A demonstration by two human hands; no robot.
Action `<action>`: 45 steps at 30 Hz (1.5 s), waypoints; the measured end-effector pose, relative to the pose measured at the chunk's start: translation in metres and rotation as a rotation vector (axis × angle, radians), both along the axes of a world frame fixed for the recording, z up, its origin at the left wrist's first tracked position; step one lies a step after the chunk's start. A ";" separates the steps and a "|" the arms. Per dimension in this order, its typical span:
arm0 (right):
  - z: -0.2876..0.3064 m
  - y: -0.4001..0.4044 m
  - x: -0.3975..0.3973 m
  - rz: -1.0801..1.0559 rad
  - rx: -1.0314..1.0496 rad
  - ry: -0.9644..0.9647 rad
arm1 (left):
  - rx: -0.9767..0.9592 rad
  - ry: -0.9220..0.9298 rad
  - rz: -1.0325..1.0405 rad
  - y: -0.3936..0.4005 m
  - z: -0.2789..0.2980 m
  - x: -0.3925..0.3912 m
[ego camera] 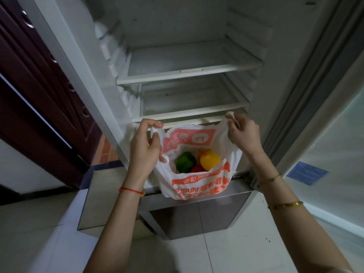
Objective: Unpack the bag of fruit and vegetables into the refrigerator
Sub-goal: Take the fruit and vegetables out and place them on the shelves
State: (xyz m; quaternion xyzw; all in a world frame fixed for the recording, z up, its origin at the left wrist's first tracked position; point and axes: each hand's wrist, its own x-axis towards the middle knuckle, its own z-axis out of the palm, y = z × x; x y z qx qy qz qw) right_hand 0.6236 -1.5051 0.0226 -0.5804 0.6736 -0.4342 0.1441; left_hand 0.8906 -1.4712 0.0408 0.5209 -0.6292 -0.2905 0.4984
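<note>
A white plastic bag (199,186) with orange print hangs in front of the open refrigerator (177,26), its mouth spread wide. My left hand (144,148) grips the bag's left handle and my right hand (243,134) pinches the right handle. Inside the bag lie a green pepper (185,161), a yellow pepper (209,159), a red pepper (197,168) and an orange item (201,152) partly hidden behind them. Two glass shelves, an upper shelf (187,72) and a lower shelf (193,111), hold nothing that I can see.
The refrigerator door (334,125) stands open at the right with a blue label on it. A lower steel compartment (197,217) sits below the bag. A dark wooden door (39,95) is at the left. White floor tiles lie underfoot.
</note>
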 end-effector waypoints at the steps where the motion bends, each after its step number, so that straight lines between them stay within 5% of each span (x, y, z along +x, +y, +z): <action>1: -0.003 0.001 0.000 -0.006 0.005 0.021 | 0.008 -0.010 -0.002 0.002 -0.001 0.001; 5: -0.012 0.007 0.005 -0.107 0.000 0.146 | 0.029 -0.042 -0.025 0.009 -0.006 0.007; 10: -0.007 0.025 0.021 -0.312 -0.165 0.562 | 0.018 -0.036 -0.053 0.014 -0.015 0.012; 13: -0.008 0.037 0.040 -0.124 -0.344 0.684 | 0.011 -0.036 -0.078 0.017 -0.017 0.015; 17: -0.023 0.043 0.064 0.415 -0.230 0.626 | 0.010 -0.003 -0.137 0.024 -0.018 0.017; 23: -0.061 0.037 0.104 0.747 0.225 0.674 | 0.024 0.068 -0.168 0.034 -0.015 0.015; 37: -0.073 0.024 0.124 1.023 0.614 0.874 | 0.019 0.127 -0.087 0.034 -0.016 0.007; 45: -0.082 0.023 0.135 0.952 0.507 0.546 | 0.014 0.153 -0.071 0.032 -0.015 0.003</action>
